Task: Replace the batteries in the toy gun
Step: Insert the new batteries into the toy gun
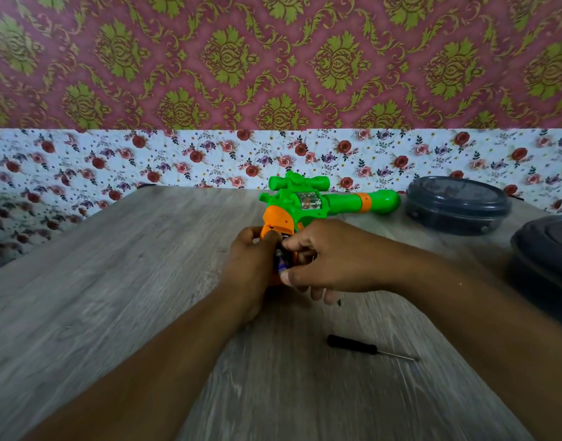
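Observation:
A green and orange toy gun (308, 203) lies on the wooden table (114, 281), barrel pointing right, orange grip toward me. My left hand (249, 265) is closed around the left side of the grip. My right hand (330, 259) pinches a dark blue battery (281, 259) between thumb and forefinger in the open compartment of the grip. The lower part of the grip is hidden behind both hands.
A black-handled screwdriver (365, 347) lies on the table near my right forearm. A small dark speck, perhaps a screw (339, 302), lies just below my right hand. Two dark round lidded containers (458, 205) (547, 265) stand at the right. A floral-papered wall (178, 157) borders the table's far edge.

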`<control>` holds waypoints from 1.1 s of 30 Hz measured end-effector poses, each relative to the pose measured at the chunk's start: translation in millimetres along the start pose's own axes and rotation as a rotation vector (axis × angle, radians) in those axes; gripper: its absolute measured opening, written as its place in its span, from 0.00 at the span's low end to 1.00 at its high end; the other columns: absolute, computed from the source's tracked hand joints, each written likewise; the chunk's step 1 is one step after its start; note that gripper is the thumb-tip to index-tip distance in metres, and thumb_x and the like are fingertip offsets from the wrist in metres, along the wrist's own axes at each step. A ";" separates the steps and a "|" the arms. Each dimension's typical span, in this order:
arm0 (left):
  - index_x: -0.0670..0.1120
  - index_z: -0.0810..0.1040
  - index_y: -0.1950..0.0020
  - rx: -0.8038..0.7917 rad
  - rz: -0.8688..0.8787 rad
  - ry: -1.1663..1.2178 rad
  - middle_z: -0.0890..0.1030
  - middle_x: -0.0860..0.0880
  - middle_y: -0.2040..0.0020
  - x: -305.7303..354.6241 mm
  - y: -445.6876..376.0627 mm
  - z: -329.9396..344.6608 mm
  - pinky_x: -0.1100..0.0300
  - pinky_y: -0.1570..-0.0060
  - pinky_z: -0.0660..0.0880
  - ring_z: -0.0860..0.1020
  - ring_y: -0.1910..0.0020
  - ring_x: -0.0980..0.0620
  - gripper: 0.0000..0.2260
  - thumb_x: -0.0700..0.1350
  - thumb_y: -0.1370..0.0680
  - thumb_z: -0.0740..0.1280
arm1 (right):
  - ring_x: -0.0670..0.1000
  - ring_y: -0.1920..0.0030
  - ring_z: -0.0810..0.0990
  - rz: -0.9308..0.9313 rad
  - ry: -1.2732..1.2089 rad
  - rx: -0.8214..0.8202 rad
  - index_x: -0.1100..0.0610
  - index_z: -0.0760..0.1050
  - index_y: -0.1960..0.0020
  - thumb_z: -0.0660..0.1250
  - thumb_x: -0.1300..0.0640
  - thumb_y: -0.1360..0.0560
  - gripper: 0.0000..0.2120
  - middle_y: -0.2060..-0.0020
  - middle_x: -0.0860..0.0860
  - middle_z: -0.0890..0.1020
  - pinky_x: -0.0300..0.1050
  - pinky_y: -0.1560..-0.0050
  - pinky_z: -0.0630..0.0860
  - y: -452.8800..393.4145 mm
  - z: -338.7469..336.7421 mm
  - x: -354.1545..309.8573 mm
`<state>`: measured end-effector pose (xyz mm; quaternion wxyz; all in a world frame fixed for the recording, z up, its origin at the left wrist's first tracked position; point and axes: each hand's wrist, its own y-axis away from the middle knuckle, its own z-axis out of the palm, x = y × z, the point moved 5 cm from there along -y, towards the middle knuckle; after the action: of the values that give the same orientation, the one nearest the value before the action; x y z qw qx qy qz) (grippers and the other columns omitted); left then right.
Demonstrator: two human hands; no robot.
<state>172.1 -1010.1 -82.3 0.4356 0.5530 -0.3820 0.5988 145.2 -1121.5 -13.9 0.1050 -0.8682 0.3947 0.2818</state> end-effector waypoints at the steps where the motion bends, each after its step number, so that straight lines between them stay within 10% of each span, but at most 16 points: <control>1: 0.39 0.75 0.45 -0.005 -0.006 0.003 0.80 0.40 0.57 0.3 0.5 -0.4 0.59 0.71 0.74 0.79 0.63 0.45 0.09 0.41 0.23 0.62 | 0.58 0.64 0.84 -0.003 0.027 -0.004 0.65 0.76 0.52 0.63 0.57 0.24 0.11 0.61 0.62 0.83 0.50 0.64 0.81 -0.3 1.6 -0.8; 9: 0.38 0.74 0.48 -0.015 -0.003 -0.001 0.77 0.41 0.62 -2.8 -2.9 -2.1 0.57 0.69 0.73 0.77 0.66 0.43 0.08 0.40 0.24 0.62 | 0.52 0.73 0.75 -0.014 0.203 0.137 0.61 0.73 0.60 0.60 0.54 0.22 0.13 0.68 0.58 0.78 0.40 0.73 0.71 -7.3 6.0 -1.3; 17: 0.39 0.71 0.62 -0.063 -0.020 0.138 0.73 0.45 0.74 1.9 1.3 2.8 0.70 0.82 0.66 0.71 0.84 0.56 0.09 0.34 0.23 0.57 | 0.48 0.62 0.78 -0.096 0.038 0.402 0.57 0.83 0.51 0.69 0.60 0.28 0.07 0.56 0.55 0.85 0.42 0.60 0.76 -7.9 3.2 -4.3; 33: 0.39 0.73 0.51 0.014 0.121 -0.074 0.74 0.43 0.64 -2.5 -5.2 -0.7 0.61 0.71 0.67 0.72 0.69 0.50 0.10 0.43 0.20 0.57 | 0.57 0.60 0.77 -0.097 0.124 0.639 0.54 0.78 0.61 0.65 0.65 0.33 0.07 0.63 0.56 0.81 0.50 0.59 0.74 -12.6 7.8 1.1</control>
<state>176.9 -1007.9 -85.0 0.3804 0.5535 -0.4264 0.6059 152.0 -1110.6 -21.4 0.3611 -0.8247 0.4268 0.0852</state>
